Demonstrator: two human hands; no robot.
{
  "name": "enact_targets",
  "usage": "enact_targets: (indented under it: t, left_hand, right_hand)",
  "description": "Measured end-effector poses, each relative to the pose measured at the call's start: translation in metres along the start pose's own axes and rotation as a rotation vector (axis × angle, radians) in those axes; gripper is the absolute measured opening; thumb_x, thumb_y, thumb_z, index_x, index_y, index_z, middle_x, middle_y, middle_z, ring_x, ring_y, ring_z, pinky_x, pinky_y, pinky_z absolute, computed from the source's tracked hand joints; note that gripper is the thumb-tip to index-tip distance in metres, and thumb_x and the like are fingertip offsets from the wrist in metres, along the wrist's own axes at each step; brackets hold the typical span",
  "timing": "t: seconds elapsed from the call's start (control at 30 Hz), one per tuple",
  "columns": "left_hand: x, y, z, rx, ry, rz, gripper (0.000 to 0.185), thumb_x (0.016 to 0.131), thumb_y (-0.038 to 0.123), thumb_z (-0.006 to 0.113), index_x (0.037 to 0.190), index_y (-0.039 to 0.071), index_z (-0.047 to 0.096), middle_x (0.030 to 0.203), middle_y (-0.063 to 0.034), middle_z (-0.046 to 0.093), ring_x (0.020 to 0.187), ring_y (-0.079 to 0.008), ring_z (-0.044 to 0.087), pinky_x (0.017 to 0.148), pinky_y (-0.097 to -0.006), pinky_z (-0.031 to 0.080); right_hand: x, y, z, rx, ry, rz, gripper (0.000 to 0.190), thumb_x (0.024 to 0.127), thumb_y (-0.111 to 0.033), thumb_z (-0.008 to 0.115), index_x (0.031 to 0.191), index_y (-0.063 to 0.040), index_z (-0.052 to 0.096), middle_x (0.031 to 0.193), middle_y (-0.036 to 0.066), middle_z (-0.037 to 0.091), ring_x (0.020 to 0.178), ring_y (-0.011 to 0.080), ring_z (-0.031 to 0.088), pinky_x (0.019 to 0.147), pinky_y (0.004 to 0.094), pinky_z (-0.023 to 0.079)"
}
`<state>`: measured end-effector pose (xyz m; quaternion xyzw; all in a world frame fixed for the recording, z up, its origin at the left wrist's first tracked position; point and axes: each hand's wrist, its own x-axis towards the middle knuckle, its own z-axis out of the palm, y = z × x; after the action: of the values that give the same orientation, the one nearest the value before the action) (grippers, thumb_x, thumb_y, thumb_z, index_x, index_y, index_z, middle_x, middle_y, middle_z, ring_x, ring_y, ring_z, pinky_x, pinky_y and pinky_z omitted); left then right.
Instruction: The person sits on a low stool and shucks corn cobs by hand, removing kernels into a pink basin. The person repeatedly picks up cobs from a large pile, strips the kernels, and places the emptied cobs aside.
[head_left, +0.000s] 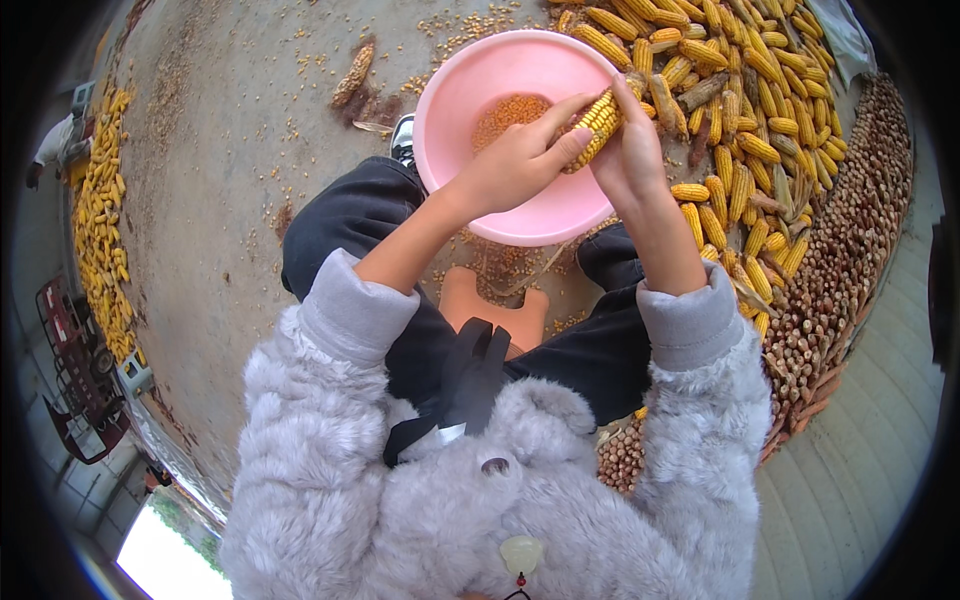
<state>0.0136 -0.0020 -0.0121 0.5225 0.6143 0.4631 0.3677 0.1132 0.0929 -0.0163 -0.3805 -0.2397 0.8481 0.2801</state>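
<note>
Over the right side of a pink plastic basin, both hands hold one ear of dried yellow corn. My left hand grips its near end, with the thumb lying along the kernels. My right hand wraps the far side, fingers reaching toward the upper tip and partly hiding it. A patch of dark rough cob shows at the ear's left edge. Loose orange kernels lie in the bottom of the basin, which sits between my knees.
A heap of corn ears rises at the right, bordered by stacked bare cobs. An orange plastic stool is beneath me. One ear lies on the kernel-strewn concrete floor. Far left are more ears and a red machine.
</note>
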Motion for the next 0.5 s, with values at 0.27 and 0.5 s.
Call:
enact_targets:
  t: [0.27, 0.5]
  left_hand:
    - [0.004, -0.005, -0.008, -0.248, -0.114, -0.083, 0.043, 0.094, 0.026, 0.037, 0.127, 0.0, 0.038, 0.12, -0.0095, 0.048, 0.107, -0.0146, 0.046, 0.09, -0.0264, 0.036]
    - [0.002, -0.013, 0.005, -0.128, -0.021, -0.051, 0.053, 0.092, 0.039, 0.038, 0.132, 0.005, 0.03, 0.116, -0.0209, 0.05, 0.109, -0.0257, 0.05, 0.09, -0.0322, 0.037]
  right_hand:
    - [-0.003, 0.0, 0.003, -0.032, -0.003, -0.021, 0.028, 0.093, -0.03, 0.039, 0.1, -0.004, 0.049, 0.09, 0.007, 0.055, 0.083, 0.0153, 0.055, 0.078, 0.0316, 0.046]
    - [-0.009, 0.002, 0.009, -0.146, -0.047, -0.075, 0.023, 0.093, -0.028, 0.041, 0.098, -0.007, 0.05, 0.086, 0.002, 0.054, 0.082, 0.0117, 0.053, 0.076, 0.0274, 0.043]
